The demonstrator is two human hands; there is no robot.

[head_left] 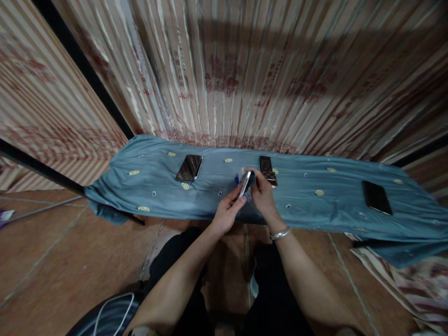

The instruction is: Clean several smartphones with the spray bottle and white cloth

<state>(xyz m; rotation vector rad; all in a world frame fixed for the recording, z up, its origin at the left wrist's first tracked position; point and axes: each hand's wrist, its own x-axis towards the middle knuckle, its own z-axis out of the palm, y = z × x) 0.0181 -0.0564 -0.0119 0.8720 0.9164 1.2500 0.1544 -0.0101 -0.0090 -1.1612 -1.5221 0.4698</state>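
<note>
Head view: both hands meet above the counter's blue-grey embroidered cloth point(147, 186). Left hand point(227, 212) and right hand point(262, 196) each pinch the slim silver-edged phone point(245, 183), held edge-on just over the cloth. Risk: the thin edge grip could slip, dropping it onto the patterned dark phone point(268, 171) just beside. Two other dark phones point(189, 168) point(376, 197) lie apart.

Single head-worn view, looking forward and down — near, over the blue-draped table point(315, 205)
</note>
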